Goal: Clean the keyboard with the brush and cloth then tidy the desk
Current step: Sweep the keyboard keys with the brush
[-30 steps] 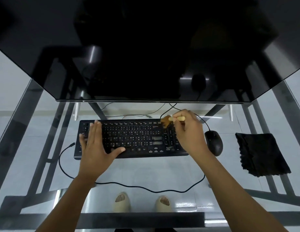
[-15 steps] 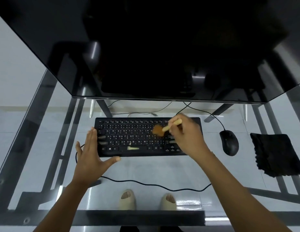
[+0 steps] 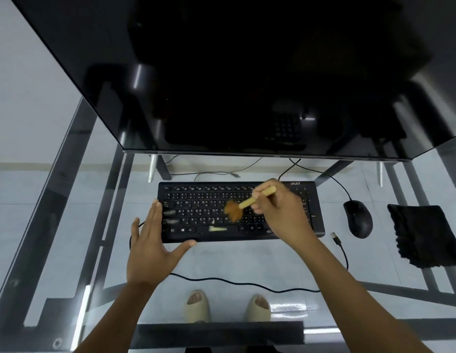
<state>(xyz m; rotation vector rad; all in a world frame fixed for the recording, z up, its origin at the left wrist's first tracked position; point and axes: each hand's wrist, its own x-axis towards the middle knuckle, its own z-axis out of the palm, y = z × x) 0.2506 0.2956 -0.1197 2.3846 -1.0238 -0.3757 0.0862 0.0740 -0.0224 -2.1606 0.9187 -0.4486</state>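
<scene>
The right hand [image 3: 283, 212] pinches a pale wooden brush [image 3: 247, 203] with brown bristles (blurred) over the black keyboard [image 3: 241, 212]; the flat left hand [image 3: 151, 247] steadies its nine-o'clock end. A black folded cloth [image 3: 424, 235] lies at three o'clock.

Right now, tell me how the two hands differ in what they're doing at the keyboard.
The right hand grips the brush with curled fingers; the left hand holds nothing, its fingers straight. The right hand is over the keys on the keyboard's right half; the left hand lies at its left end, thumb along the front edge. The right hand does the brushing; the left hand seems to steady the keyboard. Both are bare and at the keyboard.
</scene>
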